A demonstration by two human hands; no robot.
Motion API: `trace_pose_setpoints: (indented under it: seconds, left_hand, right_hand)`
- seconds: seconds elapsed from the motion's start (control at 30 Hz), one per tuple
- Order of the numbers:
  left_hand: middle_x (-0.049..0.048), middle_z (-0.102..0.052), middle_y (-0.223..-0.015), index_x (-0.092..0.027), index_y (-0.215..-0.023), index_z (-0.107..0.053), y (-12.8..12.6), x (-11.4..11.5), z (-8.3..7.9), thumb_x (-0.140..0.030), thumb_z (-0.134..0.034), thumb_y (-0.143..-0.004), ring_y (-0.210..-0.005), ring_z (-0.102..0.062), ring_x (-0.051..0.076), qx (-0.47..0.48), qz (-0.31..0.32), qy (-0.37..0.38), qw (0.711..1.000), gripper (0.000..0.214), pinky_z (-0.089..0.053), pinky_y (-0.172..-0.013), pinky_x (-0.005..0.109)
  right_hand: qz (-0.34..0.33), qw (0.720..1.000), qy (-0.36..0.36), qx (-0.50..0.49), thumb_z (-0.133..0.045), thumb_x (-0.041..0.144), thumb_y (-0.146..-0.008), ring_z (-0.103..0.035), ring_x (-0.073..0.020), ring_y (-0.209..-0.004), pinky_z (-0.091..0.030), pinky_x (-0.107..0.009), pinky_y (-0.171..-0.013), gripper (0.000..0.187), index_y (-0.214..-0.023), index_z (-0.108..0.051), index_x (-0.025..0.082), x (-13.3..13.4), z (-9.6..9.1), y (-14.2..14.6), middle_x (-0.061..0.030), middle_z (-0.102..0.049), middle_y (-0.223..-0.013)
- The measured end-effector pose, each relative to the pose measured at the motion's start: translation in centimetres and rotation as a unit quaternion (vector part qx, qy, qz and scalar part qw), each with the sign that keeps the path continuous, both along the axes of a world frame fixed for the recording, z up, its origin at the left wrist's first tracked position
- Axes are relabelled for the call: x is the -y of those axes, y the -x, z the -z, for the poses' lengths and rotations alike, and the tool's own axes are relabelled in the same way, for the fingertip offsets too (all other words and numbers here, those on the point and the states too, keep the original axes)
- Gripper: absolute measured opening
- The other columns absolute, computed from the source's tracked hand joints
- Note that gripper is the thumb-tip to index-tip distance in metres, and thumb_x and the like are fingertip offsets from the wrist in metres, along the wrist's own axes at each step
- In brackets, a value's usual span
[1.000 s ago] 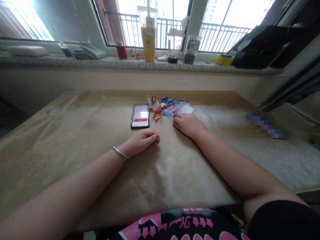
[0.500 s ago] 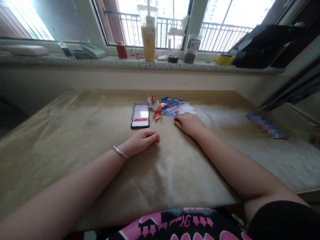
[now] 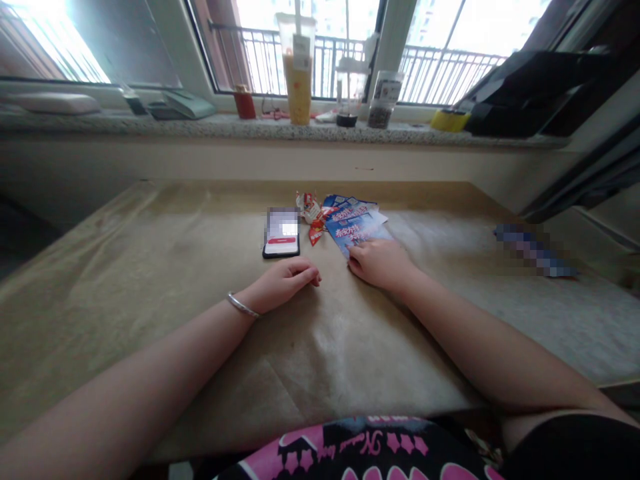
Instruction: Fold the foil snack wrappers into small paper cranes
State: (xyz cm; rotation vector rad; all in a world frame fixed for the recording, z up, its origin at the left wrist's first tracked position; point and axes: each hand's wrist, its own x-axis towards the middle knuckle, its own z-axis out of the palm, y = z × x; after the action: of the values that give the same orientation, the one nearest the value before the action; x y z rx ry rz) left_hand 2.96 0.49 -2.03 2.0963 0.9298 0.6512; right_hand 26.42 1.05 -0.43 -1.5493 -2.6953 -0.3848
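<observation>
My right hand (image 3: 381, 264) rests on the table with its fingertips pressed on the near edge of a blue printed packet (image 3: 356, 231), one of several blue packets fanned out there. Red and white wrappers (image 3: 311, 212) lie just left of them. My left hand (image 3: 284, 281), with a silver bracelet at the wrist, lies loosely curled on the brown paper covering the table (image 3: 150, 280), holding nothing. A black phone (image 3: 281, 233) with a lit screen lies just beyond it.
A stone windowsill (image 3: 200, 125) at the back carries a tall cup of orange drink (image 3: 298, 70), a small red cup (image 3: 245, 103), jars (image 3: 384, 99) and a yellow object (image 3: 449, 120). A blurred flat item (image 3: 534, 250) lies far right on the table.
My right hand has slid toward me, dragging one blue packet out of the pile. My left hand has stayed where it was.
</observation>
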Motion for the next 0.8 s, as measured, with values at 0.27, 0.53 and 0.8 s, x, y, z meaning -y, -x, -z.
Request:
trace_pose_setpoints:
  seconds: [0.27,0.53,0.8]
  left_hand:
    - [0.0044,-0.063,-0.083,-0.016,-0.076,-0.062,0.0,0.2,-0.4,-0.034,-0.040,-0.093,-0.080,-0.059,0.015,-0.011,0.014,-0.106,0.994,0.033,-0.047,-0.077,0.029]
    - [0.0104,-0.060,-0.116,-0.014,-0.102,-0.062,-0.4,0.9,-0.3,-0.025,-0.047,-0.088,-0.109,-0.053,0.023,-0.151,-0.035,-0.263,0.952,0.023,-0.042,-0.098,0.041]
    - [0.0127,-0.051,-0.131,-0.011,-0.127,-0.049,-0.4,1.1,-0.2,-0.027,-0.049,-0.088,-0.122,-0.044,0.025,-0.195,-0.033,-0.292,0.936,0.042,-0.037,-0.107,0.043]
  right_hand:
    - [-0.100,0.994,0.051,0.001,-0.045,0.027,-0.085,-0.062,-0.0198,-0.077,-0.037,-0.030,-0.068,0.025,-0.084,-0.066,0.014,1.3,-1.0,-0.3,-0.0115,-0.070,-0.085]
    - [-0.080,0.995,0.055,0.029,-0.045,0.024,-0.085,-0.061,-0.0189,-0.071,-0.033,-0.028,-0.060,0.023,-0.088,-0.066,0.014,2.2,-1.7,0.5,-0.0102,-0.070,-0.083]
    - [-0.106,0.992,0.067,0.005,-0.045,0.022,-0.086,-0.060,-0.0164,-0.072,-0.031,-0.027,-0.057,0.023,-0.083,-0.067,0.016,2.7,-1.8,0.5,-0.0074,-0.068,-0.086]
